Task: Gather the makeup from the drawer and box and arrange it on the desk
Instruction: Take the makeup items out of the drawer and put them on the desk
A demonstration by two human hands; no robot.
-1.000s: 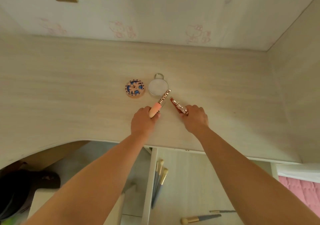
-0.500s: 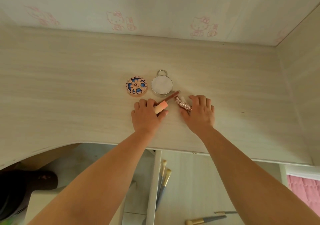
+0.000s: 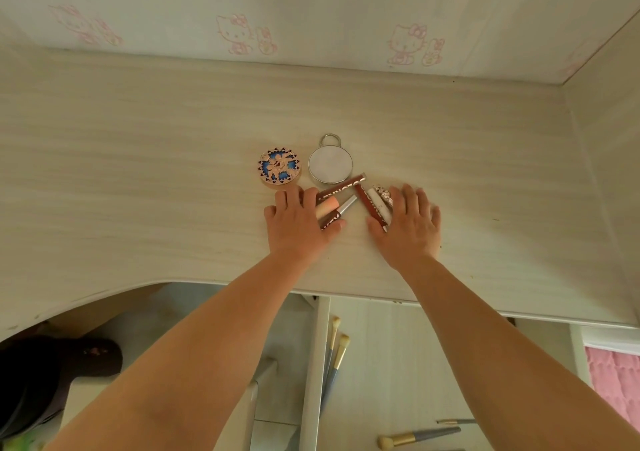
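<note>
Nearest the viewer, an open drawer (image 3: 388, 364) sits below the desk edge, with 2 brushes (image 3: 334, 353) lying along its left side and another brush (image 3: 419, 437) near its front. A dark bag (image 3: 52, 374) lies on the floor at lower left, and pink fabric (image 3: 616, 378) shows at the right edge. 2 bare forearms reach up from the bottom onto the pale wood desk (image 3: 138, 173). The left hand (image 3: 301, 223) lies flat, fingers spread and fairly straight, pressing on a cluster of lip tubes (image 3: 337, 204), among them a peach-capped one and brown ones, which fan out from under its fingers toward the right. The right hand (image 3: 408, 225) also lies flat with fingers extended, resting on a second cluster of tubes (image 3: 374, 204), red-brown and white, with a glittery piece at their far end. The hands are apart, with the 2 clusters nearly meeting between them. Just beyond the left hand sits a round compact (image 3: 279, 167) with a blue flower pattern. Beside it, to the right, lies a round silver mirror (image 3: 330, 165) with a small ring at its far side, touching the tip of 1 brown tube. Farthest back, the wall (image 3: 329, 10) shows faint pink cartoon cat drawings.
</note>
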